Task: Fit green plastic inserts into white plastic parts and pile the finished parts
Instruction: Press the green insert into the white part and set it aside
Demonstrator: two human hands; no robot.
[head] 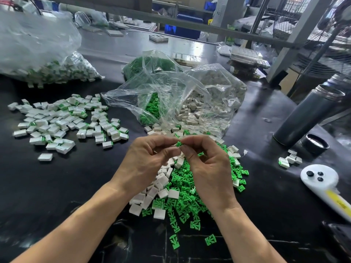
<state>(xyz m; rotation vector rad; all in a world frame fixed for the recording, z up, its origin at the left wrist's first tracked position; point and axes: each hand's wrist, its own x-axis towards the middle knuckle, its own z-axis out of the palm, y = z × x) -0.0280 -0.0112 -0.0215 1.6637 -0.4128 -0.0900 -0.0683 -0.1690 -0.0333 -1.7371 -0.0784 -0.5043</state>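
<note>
Both hands meet above a mixed heap at the middle of the black table. My right hand [207,164] pinches a small green insert [178,144] between thumb and forefinger. My left hand [150,158] has its fingers curled against the same spot; a white part between them is mostly hidden. Below the hands lie loose white parts [152,194] and loose green inserts [188,202]. A spread pile of finished parts [62,122], white with green showing, lies to the left.
An open clear bag [180,103] spills green inserts and white parts behind the hands. A large bag of finished parts [47,59] sits far left. A grey flask [307,118], its lid [315,146] and a white handheld tool [322,185] stand on the right.
</note>
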